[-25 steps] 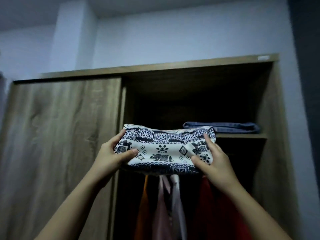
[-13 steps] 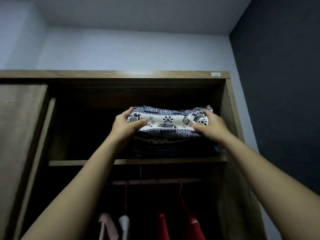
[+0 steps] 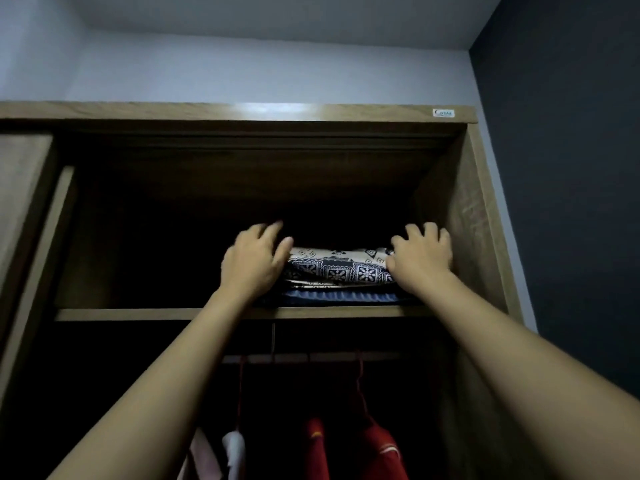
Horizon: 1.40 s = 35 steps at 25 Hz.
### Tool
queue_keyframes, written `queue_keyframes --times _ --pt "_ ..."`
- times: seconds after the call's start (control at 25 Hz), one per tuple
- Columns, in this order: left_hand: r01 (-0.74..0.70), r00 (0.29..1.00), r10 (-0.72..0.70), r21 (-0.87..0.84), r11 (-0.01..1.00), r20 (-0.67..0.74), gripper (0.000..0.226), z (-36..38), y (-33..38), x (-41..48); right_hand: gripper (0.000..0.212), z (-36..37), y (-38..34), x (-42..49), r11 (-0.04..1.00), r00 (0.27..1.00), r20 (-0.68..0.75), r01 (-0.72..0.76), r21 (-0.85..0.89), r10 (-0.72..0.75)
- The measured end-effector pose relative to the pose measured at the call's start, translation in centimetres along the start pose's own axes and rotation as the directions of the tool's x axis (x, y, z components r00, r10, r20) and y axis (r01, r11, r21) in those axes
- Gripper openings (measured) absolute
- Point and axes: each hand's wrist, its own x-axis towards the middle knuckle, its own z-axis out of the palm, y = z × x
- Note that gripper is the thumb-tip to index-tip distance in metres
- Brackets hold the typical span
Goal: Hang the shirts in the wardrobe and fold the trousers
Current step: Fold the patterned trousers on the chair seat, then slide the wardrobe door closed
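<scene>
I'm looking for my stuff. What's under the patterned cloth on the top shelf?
A folded blue garment lies under the patterned cloth, on the shelf. Only its front edge shows; the rest is covered, its ends by the left hand and right hand.

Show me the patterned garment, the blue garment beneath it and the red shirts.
patterned garment (image 3: 341,271), head view, front folded edge.
blue garment (image 3: 339,296), head view, front edge.
red shirts (image 3: 381,455), head view, right shirt's shoulder.

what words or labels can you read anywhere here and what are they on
"Costa", in blurred blue script, so the reading is uncertain: on the small white sticker at the right end of the wardrobe top board.
The patterned folded garment shows only ornament, no letters.
No other text is visible.
</scene>
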Motion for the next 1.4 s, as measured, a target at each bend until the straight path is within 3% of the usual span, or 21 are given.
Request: queue_keyframes --times 0.08,0.16,0.28,0.36,0.48,0.56,0.6,0.68,0.8,0.96,1.04,1.12,1.2,1.32,1.4 --pt "-0.117 0.985 0.113 0.027 0.993 0.132 0.048 0.4 0.3 -0.1 0.037 0.6 0.6 0.1 0.993 0.985 0.138 0.093 0.067 -0.101" --pt "-0.056 0.963 0.032 0.084 0.995 0.267 0.049 1.0 0.2 -0.5 0.042 1.2 1.4 0.2 0.983 0.935 0.351 -0.015 0.181 -0.051" --pt "0.028 0.964 -0.064 0.139 0.99 0.257 0.052 1.0 0.2 -0.9 0.051 1.2 2.0 0.9 0.974 0.887 0.461 -0.088 0.21 -0.019" --pt "0.001 0.976 -0.027 0.118 0.993 0.215 0.056 1.0 0.1 -0.8 0.051 1.0 1.9 0.7 0.966 0.912 0.409 -0.097 0.24 -0.01" --pt "-0.044 0.999 0.044 -0.058 0.997 0.005 0.06 0.9 0.0 -1.4 0.043 0.2 0.5 -1.7 0.935 0.998 -0.032 -0.038 0.352 0.053" --pt "-0.022 0.995 0.0 -0.213 0.977 -0.104 0.062 0.5 -0.2 -3.1 0.043 0.2 -1.7 -4.9 0.862 0.949 -0.302 0.076 0.5 0.091" --pt "-0.027 0.992 -0.006 -0.257 0.966 -0.126 0.063 0.0 -0.4 -4.2 0.044 0.1 -3.2 -6.5 0.816 0.925 -0.369 0.142 0.56 0.093" --pt "-0.052 0.993 0.025 -0.237 0.97 -0.117 0.062 -1.3 -1.5 -7.3 0.046 0.5 -6.7 -10.2 0.732 0.914 -0.401 0.231 0.641 0.063" --pt "-0.074 0.992 0.063 -0.101 0.992 -0.11 0.062 -3.8 -5.7 -14.3 0.044 2.4 -12.4 -17.2 0.622 0.94 -0.338 0.293 0.726 -0.049" --pt "0.014 0.988 -0.019 -0.034 0.999 -0.156 0.055 -7.0 -13.3 -25.9 0.039 5.1 -19.8 -27.9 0.495 0.956 -0.193 0.281 0.822 -0.221" --pt "0.07 0.994 -0.066 0.046 0.996 -0.084 0.054 -8.1 -17.2 -31.5 0.036 6.3 -23.5 -34.1 0.436 0.936 -0.127 0.269 0.859 -0.328" --pt "0.126 0.992 -0.127 0.145 0.981 -0.004 0.055 -9.2 -21.1 -36.7 0.033 6.7 -27.5 -41.0 0.361 0.863 -0.051 0.264 0.895 -0.503" --pt "0.131 0.987 -0.151 0.242 0.961 0.063 0.057 -9.8 -24.6 -40.4 0.031 6.8 -30.9 -47.1 0.272 0.725 -0.002 0.261 0.926 -0.688" --pt "0.055 0.977 -0.118 0.318 0.946 0.179 0.059 -9.5 -28.8 -43.2 0.04 6.8 -35.1 -52.7 0.232 0.469 0.072 0.294 0.927 -0.88" --pt "-0.098 0.968 0.006 0.354 0.93 0.252 0.057 -8.8 -31.3 -44.1 0.045 6.9 -37.2 -53.9 0.234 0.269 0.133 0.39 0.891 -0.954"
